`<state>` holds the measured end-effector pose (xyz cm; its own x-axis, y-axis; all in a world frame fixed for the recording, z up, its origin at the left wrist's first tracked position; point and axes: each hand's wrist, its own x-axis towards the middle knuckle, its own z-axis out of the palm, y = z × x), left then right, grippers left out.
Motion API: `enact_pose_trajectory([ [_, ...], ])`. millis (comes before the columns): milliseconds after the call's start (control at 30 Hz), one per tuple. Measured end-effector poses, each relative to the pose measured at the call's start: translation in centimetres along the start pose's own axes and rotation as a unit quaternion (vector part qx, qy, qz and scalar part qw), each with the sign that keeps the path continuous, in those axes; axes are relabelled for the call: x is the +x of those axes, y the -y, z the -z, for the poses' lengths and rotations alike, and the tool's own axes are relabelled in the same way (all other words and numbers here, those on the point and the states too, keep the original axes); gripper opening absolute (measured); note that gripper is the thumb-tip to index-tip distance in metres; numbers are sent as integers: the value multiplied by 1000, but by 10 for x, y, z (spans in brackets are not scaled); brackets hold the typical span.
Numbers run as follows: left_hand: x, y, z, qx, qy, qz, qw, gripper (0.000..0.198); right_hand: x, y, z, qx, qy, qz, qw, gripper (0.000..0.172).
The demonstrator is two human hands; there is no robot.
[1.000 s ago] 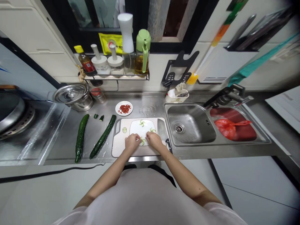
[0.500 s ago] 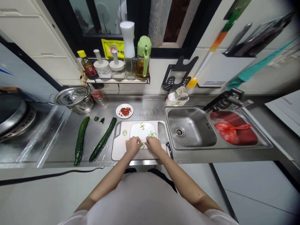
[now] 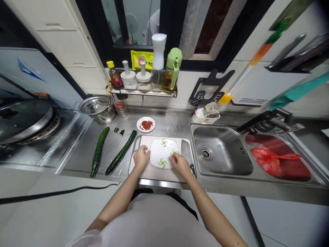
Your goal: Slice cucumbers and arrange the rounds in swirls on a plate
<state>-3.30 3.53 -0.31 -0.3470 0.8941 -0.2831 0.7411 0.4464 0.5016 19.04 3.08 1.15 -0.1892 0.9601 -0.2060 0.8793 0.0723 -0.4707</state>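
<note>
a white, rounded-square, glossy plate [image 3: 156,151] is lying between both hands: the left hand [image 3: 141,157] is curling loosely beside its left edge, the right hand [image 3: 178,162] pinching narrowly at its rightmost green cucumber swirl [image 3: 174,151], though i cannot tell whether either is holding a slice. beyond the plate, a flat yellow packet [image 3: 142,57] and a red-labelled, yellow-capped bottle [image 3: 115,77] are carrying print too small for reading.

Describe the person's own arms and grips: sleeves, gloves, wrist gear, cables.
Left grip and right grip: bare human hands, no gloves. No watch or bracelet visible. Forearms bare, no cables on them. A pale short sleeve shows on the left; the right one is out of frame. Top: pale grey, no print visible.
</note>
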Motion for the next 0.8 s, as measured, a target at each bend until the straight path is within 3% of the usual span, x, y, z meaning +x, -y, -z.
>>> enact_pose_trajectory([
  [167, 17, 12, 7, 52, -32, 29, 998, 27, -2, -2, 1, 32, -15, 10, 999, 24],
  [433, 17, 16, -1, 74, -55, 22, 995, 25, -4, 3, 2, 56, -11, 9, 998, 23],
  [800, 22, 14, -5, -35, -57, 16, 998, 13, -8, 1, 3, 64, -15, 7, 998, 26],
])
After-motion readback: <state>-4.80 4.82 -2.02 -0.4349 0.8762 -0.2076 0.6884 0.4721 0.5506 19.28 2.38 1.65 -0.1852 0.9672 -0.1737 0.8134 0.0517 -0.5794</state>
